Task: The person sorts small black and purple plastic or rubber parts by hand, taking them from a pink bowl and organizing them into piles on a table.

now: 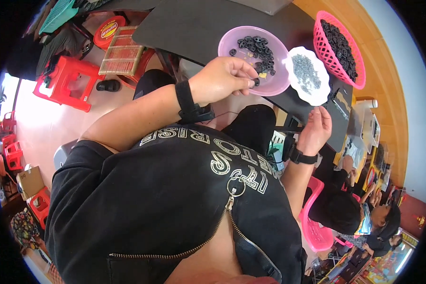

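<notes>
Black shirt [151,208] nearest, lower centre. Left hand [216,81] pinches small black part [256,82] over pink bowl [277,84], upper centre; likely light, stiff, slippery: best held by its sides. Right hand [314,130]: fingertips together below white dish [317,99]; cannot tell if holding anything.

The bowl [273,86] of black parts [259,47] is pale lilac-pink, the dish [317,98] of grey pieces [306,71] white, the latticed basket [322,45] hot pink, and the desk [189,28] dark grey.
</notes>
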Available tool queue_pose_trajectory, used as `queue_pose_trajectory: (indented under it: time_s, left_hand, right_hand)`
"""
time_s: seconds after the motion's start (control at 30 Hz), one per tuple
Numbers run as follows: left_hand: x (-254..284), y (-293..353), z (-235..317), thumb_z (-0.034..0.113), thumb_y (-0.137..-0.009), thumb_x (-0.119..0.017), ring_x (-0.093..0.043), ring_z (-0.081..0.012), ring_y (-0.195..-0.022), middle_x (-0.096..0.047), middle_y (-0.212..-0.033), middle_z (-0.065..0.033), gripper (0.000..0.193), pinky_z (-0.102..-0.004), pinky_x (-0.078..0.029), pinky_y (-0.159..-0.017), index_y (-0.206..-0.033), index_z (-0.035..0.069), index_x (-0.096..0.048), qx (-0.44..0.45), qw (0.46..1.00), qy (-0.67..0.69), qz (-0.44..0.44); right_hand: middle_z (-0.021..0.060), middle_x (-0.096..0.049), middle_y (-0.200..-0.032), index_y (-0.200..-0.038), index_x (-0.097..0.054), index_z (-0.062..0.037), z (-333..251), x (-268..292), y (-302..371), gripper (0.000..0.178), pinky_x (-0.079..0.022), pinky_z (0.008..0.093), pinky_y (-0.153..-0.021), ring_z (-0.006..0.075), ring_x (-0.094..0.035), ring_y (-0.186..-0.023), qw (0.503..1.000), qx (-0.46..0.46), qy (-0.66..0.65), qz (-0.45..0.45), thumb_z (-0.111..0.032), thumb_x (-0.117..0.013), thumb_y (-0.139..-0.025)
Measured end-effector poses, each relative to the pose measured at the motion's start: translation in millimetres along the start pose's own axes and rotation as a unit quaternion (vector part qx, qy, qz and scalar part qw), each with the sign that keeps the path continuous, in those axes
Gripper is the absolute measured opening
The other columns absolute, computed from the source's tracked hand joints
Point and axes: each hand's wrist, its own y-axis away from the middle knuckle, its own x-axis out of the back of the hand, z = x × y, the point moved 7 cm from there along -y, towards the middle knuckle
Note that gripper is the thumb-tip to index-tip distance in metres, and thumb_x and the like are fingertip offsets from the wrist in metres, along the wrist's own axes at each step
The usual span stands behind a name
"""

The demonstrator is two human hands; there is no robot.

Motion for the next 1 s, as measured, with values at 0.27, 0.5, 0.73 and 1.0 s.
queue_pose_trajectory:
  time_s: [0.27, 0.5, 0.73, 1.0]
  left_hand:
    - [-21.0, 12.7, -17.2, 0.001, -0.084, -0.058, -0.058, -0.0087, -0.073, -0.062, -0.081, -0.0038, 0.016, -0.0212, -0.049, -0.068, -0.099, -0.002, -0.059, 0.031, 0.998, 0.046, -0.035]
    - [-24.0, 18.1, -17.5, 0.000, -0.082, -0.058, -0.058, -0.0090, -0.074, -0.062, -0.084, -0.0043, 0.014, -0.0216, -0.049, -0.068, -0.096, -0.002, -0.058, 0.010, 0.998, 0.036, -0.048]
    - [-28.2, 21.8, -17.1, -0.001, -0.081, -0.058, -0.059, -0.0091, -0.075, -0.061, -0.083, -0.0038, 0.014, -0.0217, -0.049, -0.068, -0.096, -0.002, -0.058, -0.007, 0.996, 0.045, -0.072]
    - [-29.5, 25.3, -15.7, -0.002, -0.081, -0.058, -0.059, -0.0099, -0.075, -0.061, -0.082, -0.0041, 0.012, -0.0221, -0.049, -0.069, -0.094, -0.001, -0.057, -0.013, 0.997, 0.031, -0.067]
  right_hand:
    - [0.0044, -0.064, -0.078, -0.089, -0.064, 0.0020, -11.2, -96.7, 76.3, 0.007, -0.047, 0.0211, -0.066, 0.0084, -0.058, -0.071, 0.969, -0.086, 0.075, -0.219, 0.000, -0.062, -0.082]
    - [0.0062, -0.064, -0.078, -0.090, -0.063, 0.0027, -11.7, -110.6, 90.9, 0.008, -0.047, 0.0222, -0.066, 0.0105, -0.058, -0.070, 0.958, -0.087, 0.081, -0.261, -0.002, -0.059, -0.085]
    - [0.0040, -0.063, -0.079, -0.089, -0.063, 0.0033, -11.7, -113.3, 95.6, 0.008, -0.046, 0.0210, -0.068, 0.0079, -0.055, -0.071, 0.953, -0.093, 0.081, -0.276, -0.003, -0.058, -0.086]
    - [0.0033, -0.062, -0.079, -0.089, -0.062, 0.0029, -12.8, -115.4, 100.6, 0.008, -0.046, 0.0208, -0.066, 0.0076, -0.055, -0.070, 0.950, -0.095, 0.097, -0.281, -0.004, -0.059, -0.087]
